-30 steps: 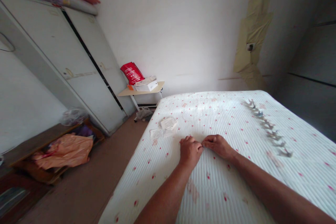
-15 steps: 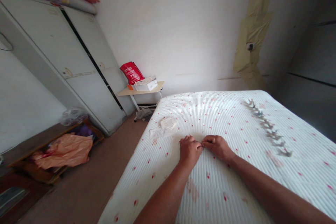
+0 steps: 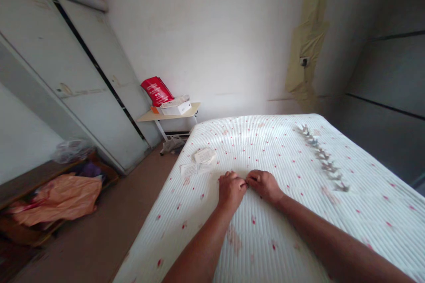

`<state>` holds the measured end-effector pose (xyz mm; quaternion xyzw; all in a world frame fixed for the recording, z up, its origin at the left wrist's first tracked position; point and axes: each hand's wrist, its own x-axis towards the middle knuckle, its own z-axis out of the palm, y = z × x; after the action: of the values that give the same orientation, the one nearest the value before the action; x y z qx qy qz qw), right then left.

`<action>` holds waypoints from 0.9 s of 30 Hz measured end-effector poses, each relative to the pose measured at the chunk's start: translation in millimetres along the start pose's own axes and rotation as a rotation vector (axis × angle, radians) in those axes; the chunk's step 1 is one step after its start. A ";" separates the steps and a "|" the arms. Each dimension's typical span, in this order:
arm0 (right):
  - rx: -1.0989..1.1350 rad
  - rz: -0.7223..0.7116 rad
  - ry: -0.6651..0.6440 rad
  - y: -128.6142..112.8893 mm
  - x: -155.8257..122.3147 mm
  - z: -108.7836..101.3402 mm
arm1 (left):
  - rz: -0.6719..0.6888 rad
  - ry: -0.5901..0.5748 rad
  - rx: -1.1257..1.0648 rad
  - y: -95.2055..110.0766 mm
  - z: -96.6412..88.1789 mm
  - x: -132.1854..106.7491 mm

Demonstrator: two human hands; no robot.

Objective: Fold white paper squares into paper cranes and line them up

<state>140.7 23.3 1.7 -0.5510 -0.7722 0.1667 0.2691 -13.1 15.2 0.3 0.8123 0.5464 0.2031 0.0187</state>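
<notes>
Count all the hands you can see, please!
2: the left hand and, close beside it, the right hand, both over the bed. Some fingers are hidden, but no other hand shows.

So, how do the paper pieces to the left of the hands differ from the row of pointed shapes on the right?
The paper pieces lie flat, while the pointed shapes stick up. The paper pieces sit in a loose cluster; the pointed shapes run in a long slanting line. The paper pieces are pale with printed text, while the pointed shapes look greyer, too blurred to show print. Both rest on the dotted bedcover.
</notes>
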 end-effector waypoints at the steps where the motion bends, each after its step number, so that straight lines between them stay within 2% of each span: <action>1: -0.004 -0.005 0.005 0.3 -0.1 0.4 | -0.002 0.002 -0.002 -0.2 -0.1 0.0; 8: 0.117 -0.109 0.066 13.5 -9.8 -6.7 | -0.002 0.033 -0.122 -4.9 1.2 -1.4; 12: 0.135 -0.166 0.059 20.7 -20.4 -16.2 | -0.018 0.033 -0.178 -6.0 2.0 -2.8; 27: 0.135 -0.094 0.020 19.0 -27.9 -21.3 | -0.034 0.075 -0.233 -10.1 1.6 -6.7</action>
<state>174.8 2.6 1.7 -0.4962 -0.7816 0.1999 0.3208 -23.6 13.6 -5.8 0.7869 0.5333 0.2953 0.0960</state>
